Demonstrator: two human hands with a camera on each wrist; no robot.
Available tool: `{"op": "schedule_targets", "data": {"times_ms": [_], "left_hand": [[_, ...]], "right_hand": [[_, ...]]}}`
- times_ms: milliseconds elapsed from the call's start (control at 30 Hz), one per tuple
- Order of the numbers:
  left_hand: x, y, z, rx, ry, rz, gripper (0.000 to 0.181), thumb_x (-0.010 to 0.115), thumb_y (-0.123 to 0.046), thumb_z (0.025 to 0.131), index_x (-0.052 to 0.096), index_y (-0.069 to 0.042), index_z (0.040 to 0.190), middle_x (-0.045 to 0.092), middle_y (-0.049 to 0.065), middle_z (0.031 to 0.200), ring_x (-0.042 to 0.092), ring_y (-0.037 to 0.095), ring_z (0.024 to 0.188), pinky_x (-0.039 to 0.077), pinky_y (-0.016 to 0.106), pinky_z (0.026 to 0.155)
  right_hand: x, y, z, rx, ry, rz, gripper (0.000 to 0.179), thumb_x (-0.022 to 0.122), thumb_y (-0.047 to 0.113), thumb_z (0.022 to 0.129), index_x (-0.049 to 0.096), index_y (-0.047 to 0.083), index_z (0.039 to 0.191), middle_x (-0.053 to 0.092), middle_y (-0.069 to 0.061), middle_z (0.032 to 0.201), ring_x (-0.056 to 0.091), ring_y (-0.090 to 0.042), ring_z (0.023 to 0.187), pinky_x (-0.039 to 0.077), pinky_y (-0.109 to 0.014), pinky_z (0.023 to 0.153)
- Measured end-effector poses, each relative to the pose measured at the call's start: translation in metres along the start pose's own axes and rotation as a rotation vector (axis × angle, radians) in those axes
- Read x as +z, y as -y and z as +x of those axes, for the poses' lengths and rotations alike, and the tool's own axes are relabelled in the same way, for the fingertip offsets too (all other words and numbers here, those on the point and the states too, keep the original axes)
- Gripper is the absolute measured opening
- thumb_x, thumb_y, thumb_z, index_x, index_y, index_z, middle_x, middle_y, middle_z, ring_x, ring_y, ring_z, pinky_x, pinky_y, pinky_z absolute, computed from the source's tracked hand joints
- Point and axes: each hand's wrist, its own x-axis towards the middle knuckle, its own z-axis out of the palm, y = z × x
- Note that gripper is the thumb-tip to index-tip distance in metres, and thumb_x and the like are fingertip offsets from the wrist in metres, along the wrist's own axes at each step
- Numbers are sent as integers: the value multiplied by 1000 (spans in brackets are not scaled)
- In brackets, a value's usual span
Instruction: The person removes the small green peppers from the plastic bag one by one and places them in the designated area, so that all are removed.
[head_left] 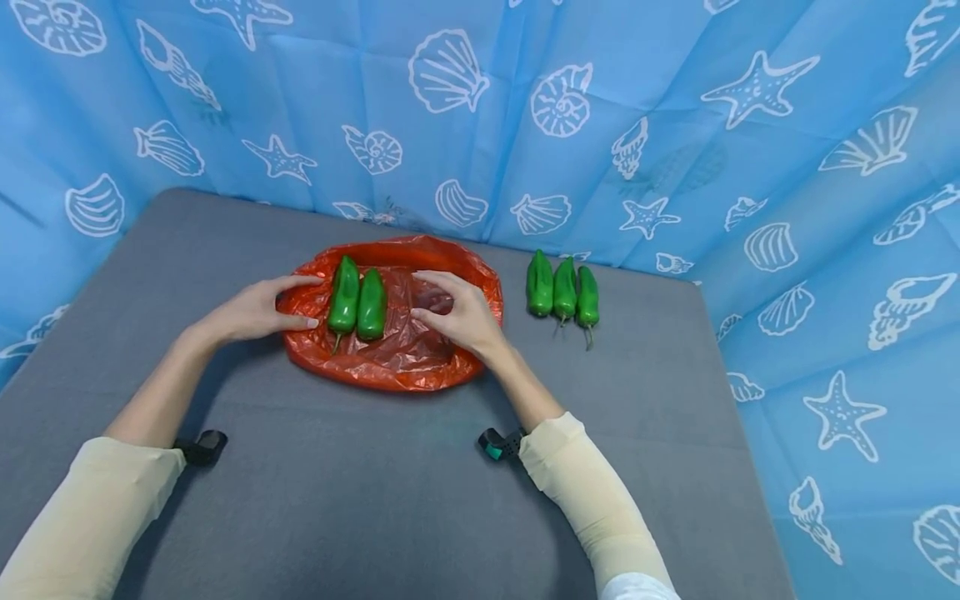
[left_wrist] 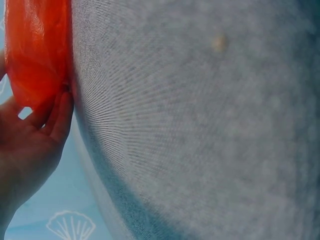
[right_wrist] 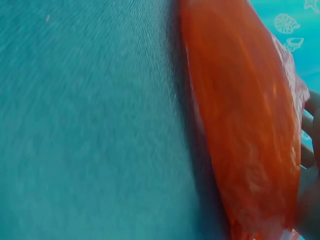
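Two green peppers (head_left: 372, 306) lie in a red bag (head_left: 405, 380), just beside the spread left hand (head_left: 253, 311); the right hand (head_left: 468, 320), opposite, has thumb and fingers parted. The tapered peppers are glossy; the plastic, crinkled.

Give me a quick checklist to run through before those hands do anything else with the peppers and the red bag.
1. Red plastic bag spread open at the top: ok.
2. Two long green peppers inside it: ok, side by side, nearer the left hand.
3. Right hand free of peppers: ok, thumb and fingers apart over the bag.
4. Left hand's grip on the bag's edge firm: cannot tell.
5. Every pepper inside: not ok, three green peppers lie on the grey table.
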Motion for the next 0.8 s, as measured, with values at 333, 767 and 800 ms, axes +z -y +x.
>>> {"op": "schedule_targets", "data": {"times_ms": [333, 767, 800], "left_hand": [[1, -1, 2, -12, 1, -3, 72, 71, -29, 92, 37, -8, 152, 31, 32, 153, 28, 53, 139, 25, 70, 109], [0, -1, 1, -18, 6, -1, 74, 71, -33, 92, 36, -9, 153, 31, 32, 153, 27, 53, 139, 25, 70, 109], [0, -1, 1, -21, 8, -1, 74, 71, -34, 92, 36, -9, 153, 30, 32, 154, 27, 53, 139, 25, 70, 109]], "right_hand": [[10, 12, 7, 34, 52, -110, 62, 80, 23, 86, 55, 10, 141, 54, -5, 143, 61, -23, 116, 52, -33, 96], [30, 17, 13, 135, 169, -112, 72, 81, 27, 85, 47, 14, 148, 49, -4, 148, 56, -22, 123, 52, -30, 97], [31, 17, 14, 134, 177, -117, 73, 81, 28, 85, 47, 14, 148, 49, -4, 148, 56, -22, 124, 51, -30, 98]]}}
